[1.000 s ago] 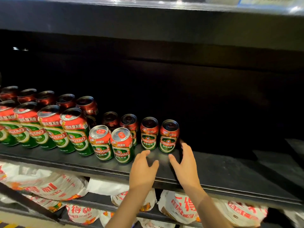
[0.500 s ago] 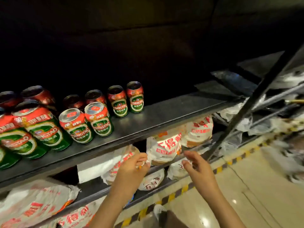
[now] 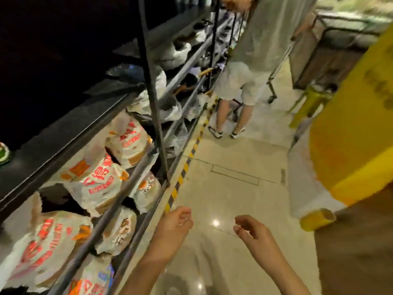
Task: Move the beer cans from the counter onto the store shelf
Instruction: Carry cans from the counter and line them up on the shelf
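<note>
The dark store shelf (image 3: 70, 124) runs along the left of the head view. Only a green sliver of one beer can (image 3: 3, 153) shows at its far left edge; the other cans are out of frame. My left hand (image 3: 176, 225) and my right hand (image 3: 248, 229) hang low over the pale tiled floor, away from the shelf. Both have loosely curled fingers and hold nothing. A brown counter surface (image 3: 357, 241) shows at the lower right; no cans are visible on it.
White bags with red print (image 3: 100, 177) fill the lower shelves. A black upright post (image 3: 153, 86) stands at the shelf front. A yellow-black floor stripe (image 3: 185, 169) follows the shelf. A person in light shorts (image 3: 240, 81) stands ahead. A yellow structure (image 3: 350, 124) is on the right.
My view has swung right, away from the rows of cans and down the aisle. Both hands have left the shelf edge and dropped low over the floor, holding nothing.
</note>
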